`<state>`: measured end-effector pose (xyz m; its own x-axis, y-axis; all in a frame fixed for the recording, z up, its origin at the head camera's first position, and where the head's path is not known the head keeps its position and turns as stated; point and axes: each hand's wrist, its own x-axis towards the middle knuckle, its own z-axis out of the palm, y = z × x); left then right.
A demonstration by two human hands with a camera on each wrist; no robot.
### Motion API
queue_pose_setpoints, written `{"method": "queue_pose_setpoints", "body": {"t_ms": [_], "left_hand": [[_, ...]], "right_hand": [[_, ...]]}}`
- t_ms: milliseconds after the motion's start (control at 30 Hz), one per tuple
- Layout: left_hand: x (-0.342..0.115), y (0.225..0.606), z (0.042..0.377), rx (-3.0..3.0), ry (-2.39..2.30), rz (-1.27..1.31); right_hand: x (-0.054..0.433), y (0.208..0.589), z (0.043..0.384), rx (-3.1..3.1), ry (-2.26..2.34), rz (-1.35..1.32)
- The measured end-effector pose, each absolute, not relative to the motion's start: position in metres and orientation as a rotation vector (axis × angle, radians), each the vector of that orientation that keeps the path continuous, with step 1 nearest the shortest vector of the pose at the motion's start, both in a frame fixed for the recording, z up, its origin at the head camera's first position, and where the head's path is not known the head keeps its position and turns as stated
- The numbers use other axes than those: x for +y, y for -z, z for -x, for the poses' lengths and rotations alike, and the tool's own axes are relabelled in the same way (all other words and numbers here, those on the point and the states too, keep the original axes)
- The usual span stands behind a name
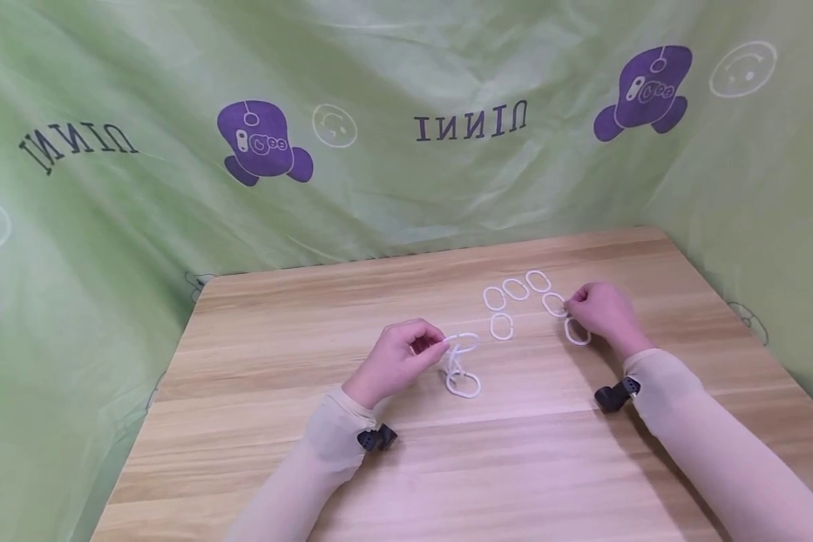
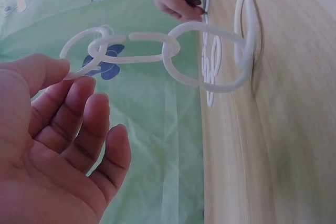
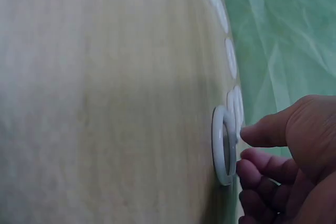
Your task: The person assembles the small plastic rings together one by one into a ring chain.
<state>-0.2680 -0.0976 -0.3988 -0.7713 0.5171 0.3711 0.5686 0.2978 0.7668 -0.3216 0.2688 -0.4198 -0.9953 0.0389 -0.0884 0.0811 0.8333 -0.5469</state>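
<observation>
My left hand (image 1: 403,354) pinches the end link of a short white plastic chain (image 2: 170,56) between thumb and forefinger, its other fingers loosely bent. The chain slants down from the fingertips, and its lowest link (image 1: 464,396) is at the tabletop. My right hand (image 1: 603,309) is over the right end of a curved row of loose white links. In the right wrist view its thumb and forefinger stand slightly apart beside the row, with the nearest link (image 3: 218,148) lying in front of the fingertips. In the head view the fingertips overlap the edge of another link (image 1: 545,302).
More loose oval links (image 1: 506,290) lie along the row toward the back of the wooden table (image 1: 298,339). A green printed curtain (image 1: 379,196) hangs behind the table and on both sides. Small black cameras (image 1: 613,397) sit at both wrists.
</observation>
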Motion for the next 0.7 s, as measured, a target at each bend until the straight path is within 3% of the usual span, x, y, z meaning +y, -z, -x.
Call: {"method": "queue_pose_setpoints", "body": {"t_ms": [167, 467, 700], "left_hand": [[-0.097, 0.4, 0.268, -2.486, 1.501, 1.029], [-0.097, 0.4, 0.269, -2.501, 1.489, 1.017], [-0.099, 0.399, 0.271, -2.52, 1.487, 1.013]], "right_hand": [[0.269, 0.423, 0.325, 2.928, 0.738, -0.055], [0.235, 0.432, 0.319, 3.009, 0.621, 0.395], [0.224, 0.429, 0.31, 3.031, 0.562, 0.383]]}}
